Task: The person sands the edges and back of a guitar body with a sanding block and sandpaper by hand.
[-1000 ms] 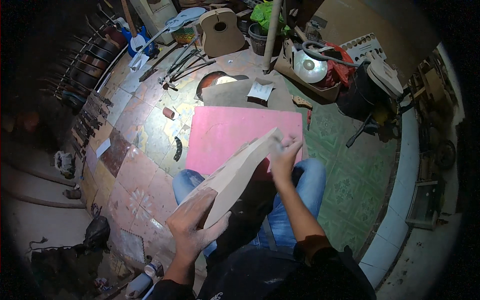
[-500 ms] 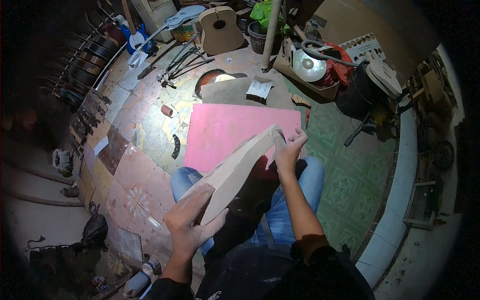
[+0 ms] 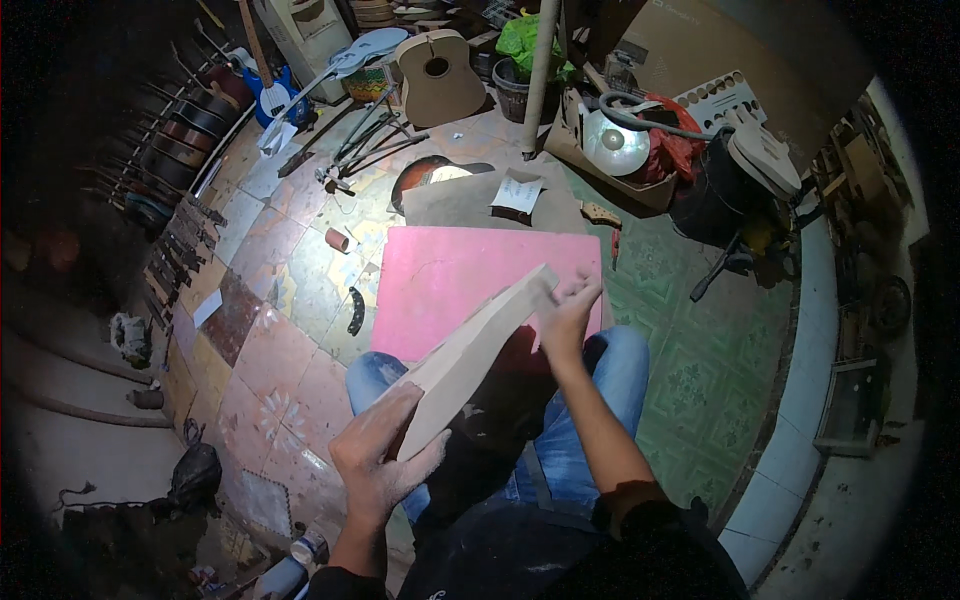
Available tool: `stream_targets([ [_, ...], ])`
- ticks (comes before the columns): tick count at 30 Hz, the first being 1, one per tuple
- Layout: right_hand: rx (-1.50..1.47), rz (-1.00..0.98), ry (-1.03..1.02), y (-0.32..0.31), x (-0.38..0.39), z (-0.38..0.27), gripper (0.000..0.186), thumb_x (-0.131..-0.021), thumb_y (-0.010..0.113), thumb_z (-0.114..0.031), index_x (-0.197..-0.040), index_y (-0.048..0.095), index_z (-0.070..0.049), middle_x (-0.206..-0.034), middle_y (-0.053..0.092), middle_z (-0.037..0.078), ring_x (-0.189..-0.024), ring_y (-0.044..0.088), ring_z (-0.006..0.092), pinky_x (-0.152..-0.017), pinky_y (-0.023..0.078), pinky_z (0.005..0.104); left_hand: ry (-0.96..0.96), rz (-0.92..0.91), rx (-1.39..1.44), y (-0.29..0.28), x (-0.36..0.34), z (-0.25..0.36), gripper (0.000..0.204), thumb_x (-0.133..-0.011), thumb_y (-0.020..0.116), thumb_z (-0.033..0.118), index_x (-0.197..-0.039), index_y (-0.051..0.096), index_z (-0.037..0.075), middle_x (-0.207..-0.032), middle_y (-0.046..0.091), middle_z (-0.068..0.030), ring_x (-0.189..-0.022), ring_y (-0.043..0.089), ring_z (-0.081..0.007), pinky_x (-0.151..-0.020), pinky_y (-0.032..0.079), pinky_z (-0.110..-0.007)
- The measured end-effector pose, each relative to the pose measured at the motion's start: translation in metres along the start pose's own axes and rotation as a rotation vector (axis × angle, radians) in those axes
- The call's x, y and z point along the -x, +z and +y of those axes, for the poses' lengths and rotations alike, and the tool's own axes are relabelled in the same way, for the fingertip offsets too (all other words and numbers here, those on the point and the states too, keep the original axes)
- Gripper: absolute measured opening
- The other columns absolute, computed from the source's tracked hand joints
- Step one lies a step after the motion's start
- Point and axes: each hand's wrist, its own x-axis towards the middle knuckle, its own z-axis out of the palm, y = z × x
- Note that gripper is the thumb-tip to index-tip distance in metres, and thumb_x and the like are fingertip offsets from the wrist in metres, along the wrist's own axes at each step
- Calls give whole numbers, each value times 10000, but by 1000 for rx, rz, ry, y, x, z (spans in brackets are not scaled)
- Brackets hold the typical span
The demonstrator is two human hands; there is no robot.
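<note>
- A white paper slip (image 3: 518, 192) lies on a brown cardboard sheet (image 3: 455, 200) just beyond the far edge of the pink mat (image 3: 440, 280); it is roughly square, and whatever is on it is too small to make out.
- A cardboard box (image 3: 610, 165) stands to the right of a pale upright post (image 3: 540, 80), holding a shiny silver disc (image 3: 615, 145) and something red.
- A white tray with oval holes (image 3: 722, 98) leans behind the box — rectangular, pale, tilted.
- A tall light carton (image 3: 305, 35) stands at the far left, near a blue electric guitar (image 3: 270, 95); an unfinished acoustic guitar body (image 3: 437, 75) rests just right of them.
- My left hand (image 3: 378, 462) grips the near end of the rough wooden neck blank (image 3: 478, 345), fingers wrapped around its edge.
- My right hand (image 3: 568, 315) is at the far end of the blank, fingers curled against its tip; I cannot tell whether they pinch something small against the wood.
- The blank lies slanted over my lap, above my jeans (image 3: 600, 400), its far end over the pink mat.
- Compared with a second ago, the blank sits at much the same slant — my right hand has stayed at its tip, and my left has kept its grip at the near end.
</note>
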Motion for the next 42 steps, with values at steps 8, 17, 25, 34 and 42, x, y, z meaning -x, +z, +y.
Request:
stream_targets([
  [8,31,-50,5,7,5,3,774,-786,872,-258,-1357,403,-27,-1038,504,112,-949,547,247,-855,490,384,-13,7,31,-2,0,-5,540,-702,869,55,-1204,713,-67,-1091,753,-230,-998,754,-268,-873,601,-374],
  [17,-237,-372,-321,-40,24,-9,448,-830,754,-114,-1232,613,25,-1230,619,128,-1009,631,202,-830,540,316,-179,25,127,-4,-7,-10,503,-740,831,-7,-1221,699,-76,-1113,747,-200,-1032,737,-249,-915,581,-353],
  [25,292,-704,-760,-49,34,-27,832,-787,842,-332,-1518,513,-112,-1572,497,137,-1051,748,285,-935,593,384,-160,48,119,-5,-13,-7,496,-741,837,-8,-1213,697,-69,-1102,752,-184,-1027,735,-231,-907,583,-341],
  [34,27,-849,-552,-59,32,-42,946,-770,863,-483,-1554,467,-134,-1564,501,162,-1290,629,336,-1081,513,416,-177,42,150,-4,-8,-10,486,-756,837,5,-1215,695,-67,-1110,747,-184,-1036,729,-222,-915,581,-342],
  [42,408,-748,-531,-57,17,-40,873,-779,848,-341,-1547,478,-154,-1596,467,129,-1231,664,311,-958,589,430,-147,42,111,-4,-7,-5,488,-764,832,5,-1222,684,-80,-1107,743,-185,-1032,729,-236,-921,580,-349],
])
